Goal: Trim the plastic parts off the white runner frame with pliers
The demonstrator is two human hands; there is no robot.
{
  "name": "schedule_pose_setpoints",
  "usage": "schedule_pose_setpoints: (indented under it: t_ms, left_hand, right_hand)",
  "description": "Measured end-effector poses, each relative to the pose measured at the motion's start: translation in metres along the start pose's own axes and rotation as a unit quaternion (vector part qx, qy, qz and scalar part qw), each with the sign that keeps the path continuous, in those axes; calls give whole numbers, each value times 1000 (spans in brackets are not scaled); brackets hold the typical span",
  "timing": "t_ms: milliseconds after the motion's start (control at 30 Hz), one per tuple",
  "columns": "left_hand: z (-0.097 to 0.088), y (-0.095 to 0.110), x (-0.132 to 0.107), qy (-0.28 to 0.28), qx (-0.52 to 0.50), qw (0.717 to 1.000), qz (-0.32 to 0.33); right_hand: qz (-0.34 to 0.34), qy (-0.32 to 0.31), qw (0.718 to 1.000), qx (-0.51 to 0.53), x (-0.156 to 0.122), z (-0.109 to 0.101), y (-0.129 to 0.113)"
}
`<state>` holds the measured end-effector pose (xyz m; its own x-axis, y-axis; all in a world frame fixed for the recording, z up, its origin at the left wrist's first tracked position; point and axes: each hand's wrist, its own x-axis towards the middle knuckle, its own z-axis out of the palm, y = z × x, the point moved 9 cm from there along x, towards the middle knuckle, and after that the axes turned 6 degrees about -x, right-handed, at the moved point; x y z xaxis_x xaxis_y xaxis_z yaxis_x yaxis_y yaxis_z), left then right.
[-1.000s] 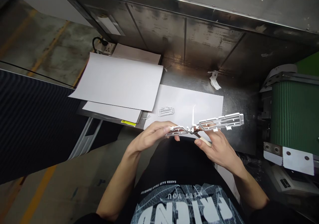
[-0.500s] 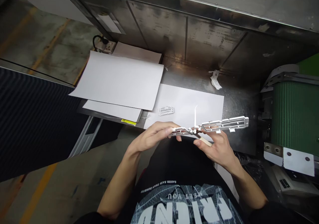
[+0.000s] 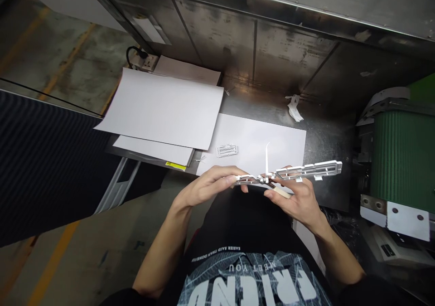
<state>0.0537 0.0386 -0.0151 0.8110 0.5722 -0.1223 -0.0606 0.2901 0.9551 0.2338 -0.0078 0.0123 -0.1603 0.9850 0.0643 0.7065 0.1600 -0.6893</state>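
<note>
Above the near edge of the metal table [image 3: 326,133], a white moulded plastic frame [image 3: 292,172] is held in both hands.

The frame's left end is pinched between the curled fingers and thumb of the left hand [image 3: 207,188]; its middle is supported by the right hand [image 3: 299,199], which is also closed around a pale-handled tool [image 3: 280,191] set against the frame's centre, where a thin white sprue [image 3: 267,158] stands upright. One small separated white piece [image 3: 227,150] lies on the white sheet [image 3: 251,138] near that edge; the work is judged early, most of the frame being uncut. A stack of paper [image 3: 163,109] lies at the table's left edge.
</note>
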Motion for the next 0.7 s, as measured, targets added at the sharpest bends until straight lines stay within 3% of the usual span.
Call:
schedule_pose_setpoints:
  t_ms: [233,333,400,467,567,700]
  left_hand:
    - [1,-1,-1,-13,4,1000,-10]
    - [-6,-9,5,40,48,998,-29]
    - [-20,-23,8,133,136,980,-51]
    - [-29,-43,10,199,259,943,-58]
    - [-19,-82,19,181,405,896,-26]
    - [-15,-126,22,185,462,867,-5]
  right_hand:
    - [-16,2,1000,23,1,-2,-1]
    - [17,4,1000,10,4,5,15]
    - [62,-21,998,8,8,21,37]
    - [107,-67,992,20,11,45,64]
    - [163,-133,977,38,8,81,101]
    - [203,-177,961,61,-6,113,127]
